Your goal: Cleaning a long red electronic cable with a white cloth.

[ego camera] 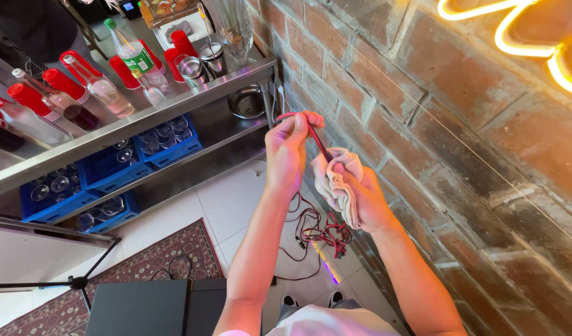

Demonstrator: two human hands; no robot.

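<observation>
My left hand (287,149) was raised in front of me, its fingers pinched closed on the upper end of a thin red cable (318,144). The cable ran down from there into my right hand (360,198), which was clenched around a crumpled pale cloth (337,182); the cloth was wrapped about the cable, so the cable passed through it. Below my hands, more red cable lay in a loose tangle on the white tiled floor (236,199), close to the brick wall (435,143).

On the metal surface (174,102) to my left stood several bottles: a clear one with a green cap (131,53), and some with red caps (62,99) holding pink and dark liquid. Beside them were red cups (181,43) and two steel cups (192,68). On the shelf under the surface, blue crates (167,146) held upturned glasses, and a small metal bowl (246,102) sat near them; what was in it I could not tell.

A patterned rug (143,261) covered part of the floor, and a yellow neon light (516,37) glowed on the wall.
</observation>
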